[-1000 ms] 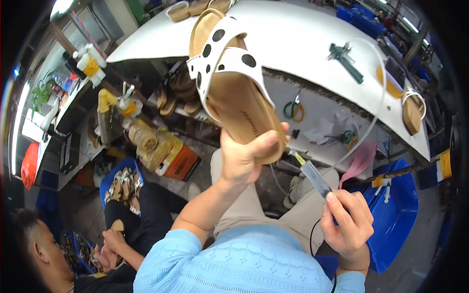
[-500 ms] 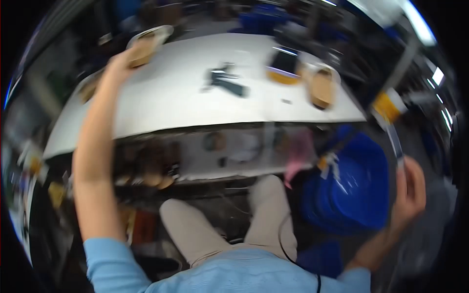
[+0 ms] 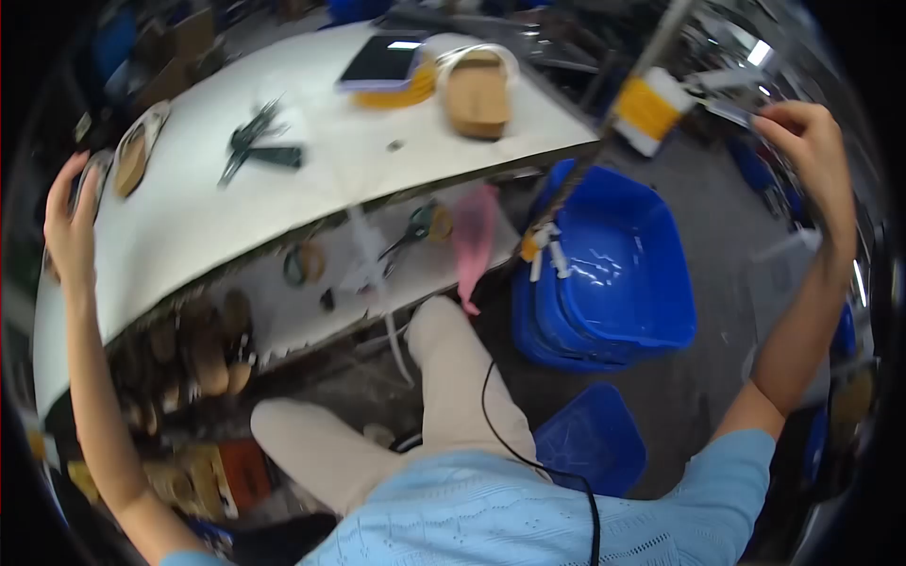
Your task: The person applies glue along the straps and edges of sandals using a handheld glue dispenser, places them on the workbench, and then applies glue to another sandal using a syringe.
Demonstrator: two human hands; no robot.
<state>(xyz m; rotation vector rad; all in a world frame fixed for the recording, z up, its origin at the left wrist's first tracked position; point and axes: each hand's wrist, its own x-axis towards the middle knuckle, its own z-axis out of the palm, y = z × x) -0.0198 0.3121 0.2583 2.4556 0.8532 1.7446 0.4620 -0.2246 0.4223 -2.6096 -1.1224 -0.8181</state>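
Note:
My left hand [image 3: 71,222] is raised at the far left over the table edge, fingers apart and nothing held. Just right of it lies a sandal with white straps [image 3: 138,156], and part of another shows behind the hand. High on the right, my right hand [image 3: 807,141] pinches a syringe [image 3: 729,114], its tip pointing left near a white bottle with a yellow band [image 3: 651,108]. Another sandal [image 3: 478,94] rests at the table's right end.
The white table [image 3: 321,104] carries a dark green tool [image 3: 260,146] and a phone [image 3: 384,62]. Scissors [image 3: 415,226] and a pink bag [image 3: 474,241] are on the shelf below. Stacked blue tubs [image 3: 623,259] stand right, with a smaller blue bin [image 3: 596,443] nearer.
The view has swung right. The spotted sandal has left my left hand, which has opened near the sandals at the table's left. My right hand has moved up and outward with the syringe.

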